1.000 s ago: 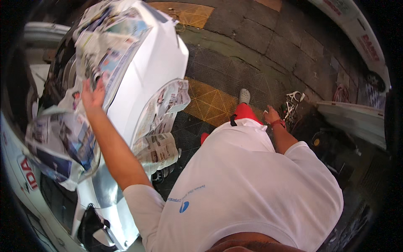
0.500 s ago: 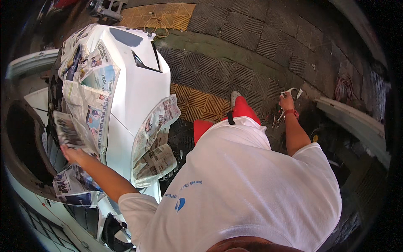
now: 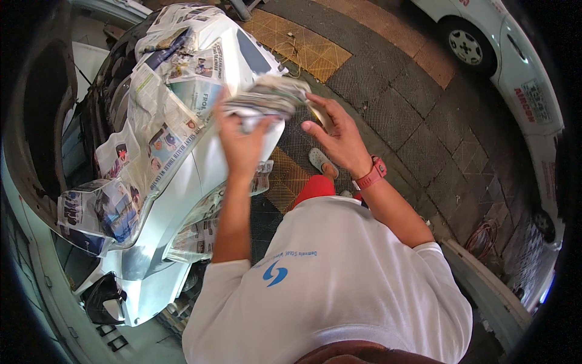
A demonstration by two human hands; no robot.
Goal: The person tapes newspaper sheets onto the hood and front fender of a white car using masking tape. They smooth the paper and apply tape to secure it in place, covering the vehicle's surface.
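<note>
Black and yellow ribbed tiling (image 3: pixel 388 115) covers most of the floor before you. On your left stands a white vehicle body (image 3: pixel 188 188), running from the lower part of the view to its top. A white car (image 3: pixel 521 70), one wheel (image 3: pixel 465 47) plainly seen, is parked well apart on your far right.

Newspaper masking (image 3: pixel 151 112) lies over the upper left side of the body, its sheets overlapping and creased. A second sheet (image 3: pixel 197 239) hangs lower, along the flank nearest you.

Your left hand (image 3: pixel 239 136) is clamped on a striped bundle (image 3: pixel 270 100), apparently folded newspaper; motion blur hides its print and folds. The bundle is raised in front of you, across the body's right edge in the view. Its long axis runs roughly left to right, the right end tipped slightly away from you and pointing to your right hand (image 3: pixel 339 136). Your hands are apart from each other. The right has its thumb spread from its fingers, fingertips at the bundle's right end; whether they press on it, you cannot tell from this view.

A light shoe (image 3: pixel 320 161) shows beneath. A red wristband (image 3: pixel 371 173) circles your right wrist. One pale strip (image 3: pixel 322 116), unidentified, shows between right thumb and fingers.
</note>
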